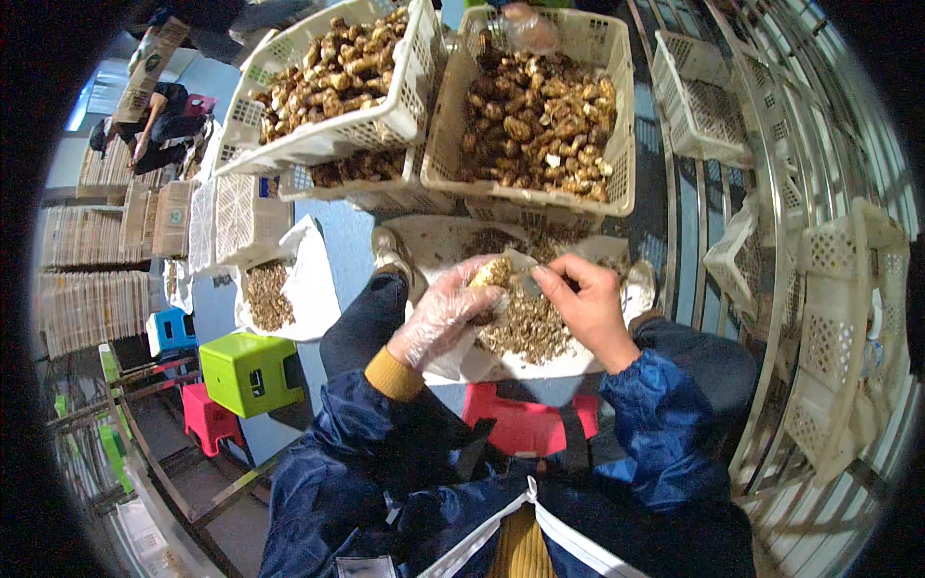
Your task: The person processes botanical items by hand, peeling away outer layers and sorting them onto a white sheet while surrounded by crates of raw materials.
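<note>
My left hand [452,311], in a clear plastic glove, holds a pale yellowish, knobbly piece of produce [493,273], a mushroom or a tuber. Close to its right side, my bare right hand [589,300] pinches a small, flat, greyish blade [531,284] between thumb and fingers. Whether the blade touches the piece is hard to tell. Below both hands, brown and pale scrapings [531,332] lie heaped on a white sheet [498,367] between my feet.
Ahead stand a plastic crate [527,195] of brown produce, with another person's gloved hand [531,29] over it, and a tilted crate [325,137]. Stools [249,372] and a crouching person [155,126] are left. A metal rack [777,217] holding crates stands right.
</note>
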{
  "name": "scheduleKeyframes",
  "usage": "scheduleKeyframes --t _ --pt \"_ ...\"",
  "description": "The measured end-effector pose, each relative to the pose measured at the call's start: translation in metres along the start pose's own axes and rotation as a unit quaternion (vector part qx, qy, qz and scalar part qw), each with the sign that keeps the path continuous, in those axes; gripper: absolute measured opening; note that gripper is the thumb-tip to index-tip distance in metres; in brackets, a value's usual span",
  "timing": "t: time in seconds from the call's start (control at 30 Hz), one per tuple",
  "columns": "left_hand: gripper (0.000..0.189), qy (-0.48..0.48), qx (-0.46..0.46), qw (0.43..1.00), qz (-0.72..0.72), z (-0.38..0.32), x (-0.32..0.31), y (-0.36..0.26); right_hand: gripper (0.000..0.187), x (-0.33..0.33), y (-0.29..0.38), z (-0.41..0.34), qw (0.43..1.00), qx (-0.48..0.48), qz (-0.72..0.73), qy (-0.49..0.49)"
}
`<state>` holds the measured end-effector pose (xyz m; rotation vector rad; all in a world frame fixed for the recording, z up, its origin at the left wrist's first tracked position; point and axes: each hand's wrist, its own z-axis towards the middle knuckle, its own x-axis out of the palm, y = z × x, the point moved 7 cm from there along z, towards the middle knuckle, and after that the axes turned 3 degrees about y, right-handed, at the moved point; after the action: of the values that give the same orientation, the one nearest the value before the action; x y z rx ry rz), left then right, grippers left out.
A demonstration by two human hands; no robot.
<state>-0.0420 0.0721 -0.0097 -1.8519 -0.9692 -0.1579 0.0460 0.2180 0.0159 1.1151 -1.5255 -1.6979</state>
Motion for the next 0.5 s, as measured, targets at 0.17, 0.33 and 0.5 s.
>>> scheduleKeyframes --t 0.17,0.33,0.5 --pt "0.049 -0.066 0.056 0.996 -0.018 -0.029 -0.009 0.046 0.016 0.025 0.005 -0.008 0.995 -0.066 -0.028 0.065" --pt "0.049 -0.086 0.024 0.996 -0.002 -0.024 -0.012 0.05 0.017 0.026 -0.007 -0.003 0.986 -0.105 -0.128 0.036" --pt "0.05 -0.095 0.016 0.995 0.028 -0.019 -0.023 0.056 0.018 0.031 0.004 -0.003 0.993 -0.083 -0.065 0.046"
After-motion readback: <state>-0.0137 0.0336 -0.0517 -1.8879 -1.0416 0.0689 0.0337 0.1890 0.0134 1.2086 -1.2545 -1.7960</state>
